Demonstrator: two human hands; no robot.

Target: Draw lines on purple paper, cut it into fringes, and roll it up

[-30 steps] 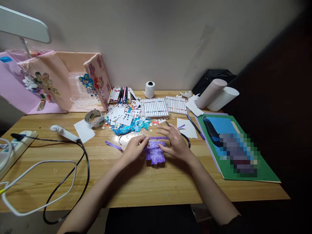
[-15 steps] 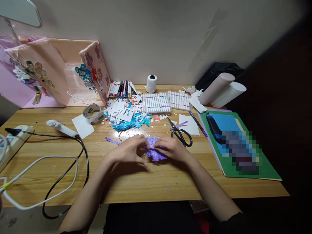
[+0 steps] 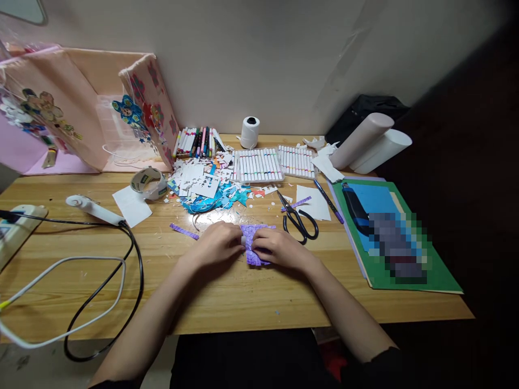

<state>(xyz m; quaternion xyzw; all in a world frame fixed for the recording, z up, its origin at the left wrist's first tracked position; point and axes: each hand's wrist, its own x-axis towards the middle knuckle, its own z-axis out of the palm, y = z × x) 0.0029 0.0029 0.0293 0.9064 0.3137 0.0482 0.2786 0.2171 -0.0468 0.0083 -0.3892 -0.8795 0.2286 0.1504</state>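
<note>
A purple patterned paper piece (image 3: 254, 259) with a notched edge lies on the table between my hands. At its left edge is my left hand (image 3: 219, 244), thumb and fingers drawn together; a small pale patch shows at the fingertips, too small to name. From the other side, my right hand (image 3: 281, 248) bends its fingers over the paper and grips it, hiding part of it. One narrow purple strip (image 3: 184, 232) lies left of my left hand. Black-handled scissors (image 3: 299, 219) rest just beyond my right hand, beside another purple strip (image 3: 295, 203).
Paper scraps (image 3: 203, 189) are heaped behind my hands, near a tape roll (image 3: 148, 182). Marker sets (image 3: 259, 165) and a thread spool (image 3: 250, 133) stand along the wall. Cables (image 3: 140, 270) loop at left; green sheets (image 3: 405, 208) lie at right.
My left thumb, apart from the fingers before, has closed toward them at the paper's edge. The fingers of my right hand have curled more over the paper. The view has shifted slightly.
</note>
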